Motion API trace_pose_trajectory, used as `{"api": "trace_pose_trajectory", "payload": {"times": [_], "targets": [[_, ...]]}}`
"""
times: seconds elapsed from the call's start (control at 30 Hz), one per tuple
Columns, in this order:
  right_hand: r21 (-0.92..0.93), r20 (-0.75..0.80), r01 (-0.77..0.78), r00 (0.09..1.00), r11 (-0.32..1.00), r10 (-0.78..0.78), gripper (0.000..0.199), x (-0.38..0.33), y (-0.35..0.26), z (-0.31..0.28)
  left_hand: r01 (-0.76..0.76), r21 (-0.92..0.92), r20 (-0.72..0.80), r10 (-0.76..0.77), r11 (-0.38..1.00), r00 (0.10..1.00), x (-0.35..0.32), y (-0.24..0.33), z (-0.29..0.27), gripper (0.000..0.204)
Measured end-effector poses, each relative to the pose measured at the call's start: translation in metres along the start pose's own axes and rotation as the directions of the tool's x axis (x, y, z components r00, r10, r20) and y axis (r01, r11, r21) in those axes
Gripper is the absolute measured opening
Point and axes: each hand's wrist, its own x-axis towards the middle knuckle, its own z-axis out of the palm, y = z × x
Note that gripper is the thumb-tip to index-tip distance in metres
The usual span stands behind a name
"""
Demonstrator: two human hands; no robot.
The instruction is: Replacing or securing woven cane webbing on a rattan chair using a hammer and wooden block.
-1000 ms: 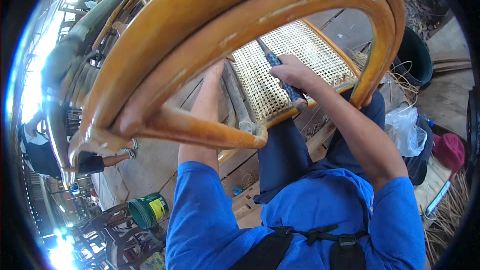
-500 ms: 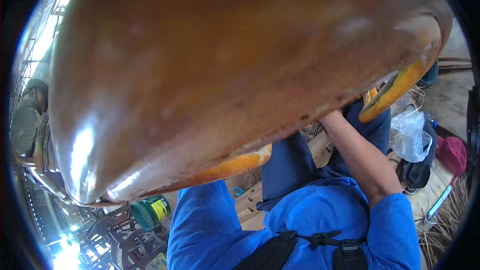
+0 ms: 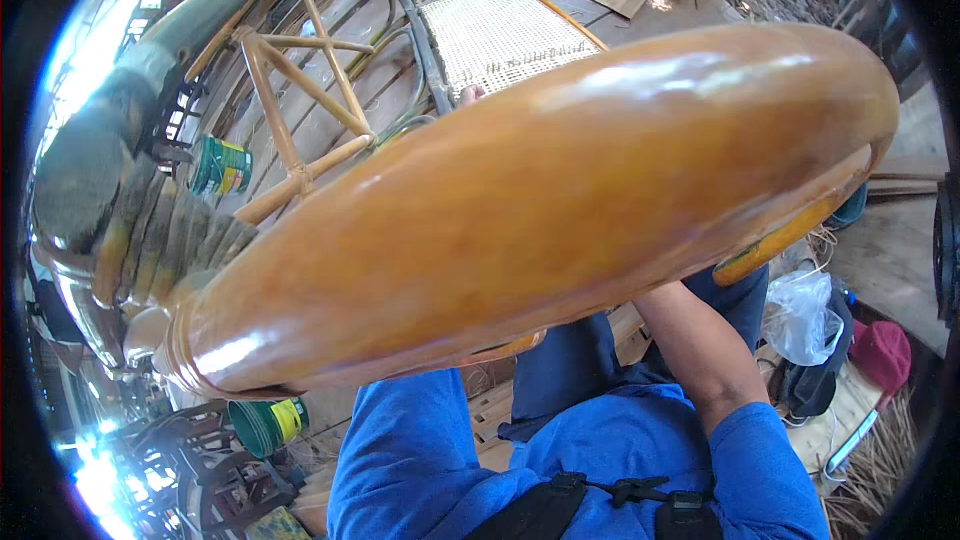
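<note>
A thick, glossy orange-brown curved bar (image 3: pixel 560 190), apparently of polished cane or wood, fills the middle of the head view close up. My bare right forearm (image 3: pixel 700 335) runs up under its lower edge, and my right hand is hidden behind it. My left arm, in a blue sleeve (image 3: pixel 400 440), also passes behind the bar. A fingertip (image 3: pixel 471 94) shows just above the bar's upper edge; I cannot tell which hand it belongs to. Beyond it lies a woven cane panel (image 3: pixel 510 30) with a row of loose strand ends.
A frame of brown poles (image 3: pixel 310 90) stands at far left, near a green bucket (image 3: pixel 220 165). Another green bucket (image 3: pixel 265 425) is at lower left beside dark carved pieces. At right lie a clear plastic bag (image 3: pixel 800 320), a maroon cap (image 3: pixel 880 360) and loose strips (image 3: pixel 900 450).
The glossy bar has tilted or dropped away from my view, covering less of it. The cane panel, pole frame and plank floor now show beyond it.
</note>
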Motion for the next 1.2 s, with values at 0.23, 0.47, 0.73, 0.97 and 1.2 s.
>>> {"api": "trace_pose_trajectory", "payload": {"times": [0.23,0.47,0.73,0.97,1.2], "targets": [[-0.031,-0.052,-0.019,0.998,0.999,0.018,0.020,0.022,-0.006,0.016,-0.025,-0.110,0.059,0.032,0.994,0.998,-0.020,0.005,0.011,0.036],[-0.023,-0.054,-0.054,0.997,0.998,0.053,0.021,-0.023,0.071,0.062,-0.036,-0.158,0.113,0.054,0.987,0.992,-0.037,-0.013,0.016,0.038],[-0.035,-0.087,-0.040,0.995,0.999,0.037,0.021,-0.039,0.066,0.036,-0.089,-0.258,0.146,0.130,0.962,0.981,-0.036,-0.001,0.023,0.041],[-0.047,-0.102,-0.033,0.994,0.998,0.028,0.022,-0.040,0.078,0.054,-0.125,-0.333,0.164,0.188,0.935,0.968,-0.029,0.004,0.031,0.045],[-0.088,-0.128,-0.015,0.992,0.996,0.004,0.022,0.001,0.017,0.012,-0.186,-0.491,0.129,0.283,0.851,0.950,-0.016,0.017,0.050,0.044]]}}
